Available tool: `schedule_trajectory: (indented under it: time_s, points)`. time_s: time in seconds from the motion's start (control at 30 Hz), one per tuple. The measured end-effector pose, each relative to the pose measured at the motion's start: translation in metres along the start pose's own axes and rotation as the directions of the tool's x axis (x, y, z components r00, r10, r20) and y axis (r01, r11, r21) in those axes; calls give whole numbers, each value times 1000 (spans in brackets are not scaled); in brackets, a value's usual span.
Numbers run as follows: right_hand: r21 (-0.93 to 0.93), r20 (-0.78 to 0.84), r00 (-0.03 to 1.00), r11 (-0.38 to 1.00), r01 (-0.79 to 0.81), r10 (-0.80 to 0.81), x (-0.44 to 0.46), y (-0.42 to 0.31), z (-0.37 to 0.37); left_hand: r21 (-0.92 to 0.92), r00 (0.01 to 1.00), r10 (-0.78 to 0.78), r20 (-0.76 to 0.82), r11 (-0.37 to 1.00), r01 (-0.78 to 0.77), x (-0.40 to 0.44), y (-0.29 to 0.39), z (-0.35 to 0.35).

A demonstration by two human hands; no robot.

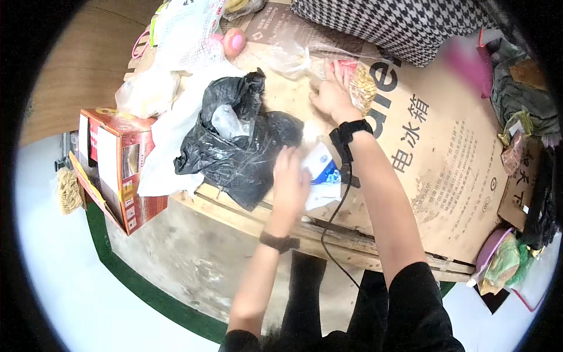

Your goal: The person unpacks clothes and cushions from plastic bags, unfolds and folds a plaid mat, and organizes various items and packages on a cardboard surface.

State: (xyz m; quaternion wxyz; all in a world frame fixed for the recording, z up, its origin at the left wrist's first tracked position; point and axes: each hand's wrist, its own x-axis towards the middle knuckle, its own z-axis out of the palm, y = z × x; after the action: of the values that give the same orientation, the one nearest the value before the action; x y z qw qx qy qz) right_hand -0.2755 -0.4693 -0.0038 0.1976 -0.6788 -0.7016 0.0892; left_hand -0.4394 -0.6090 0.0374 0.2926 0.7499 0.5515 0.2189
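My right hand (333, 97) is at a clear plastic bag of yellow-brown pieces (363, 88) with a red label. Its fingers bend over the bag's left side, and the bag lies on flattened cardboard. Slightly blurred, my left hand (291, 182) has its fingers stretched out beside the right edge of a crumpled black plastic bag (234, 167). Whether the fingertips touch that bag is unclear. Just right of this hand lies a white and blue packet (324, 176). A clear plastic piece (229, 121) shows in the black bag's folds.
An orange-red box (138, 170) stands at the left table edge. White plastic bags (149, 94) and a pink round object (234, 41) lie behind. A houndstooth fabric item (399, 26) borders the back. A black cable (325, 234) hangs from my right wristband.
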Motion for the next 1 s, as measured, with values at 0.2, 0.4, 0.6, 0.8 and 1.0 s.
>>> schedule_trajectory:
  time_s: [0.2, 0.4, 0.6, 0.8, 1.0]
  points:
    - [285, -122, 992, 958, 46, -11, -7, 13, -16, -183, 984, -7, 177, 982, 40, -53, -17, -11]
    - [701, 218, 812, 492, -516, 542, -136, -7, -103, -227, 973, -94, 213, 963, 143, -56, 18, -23]
    - [866, 197, 721, 226, -445, 665, -245, 6, -180, -252, 891, 241, 385, 956, -150, -37, 118, 53]
    - [809, 225, 644, 228, -542, 732, -359, 135, -271, -124, 677, 294, 674, 950, -288, -66, 261, 169]
    - [650, -273, 646, 632, -422, 713, -442, 330, -368, -310, 724, 366, 585, 926, -217, -48, 446, 340]
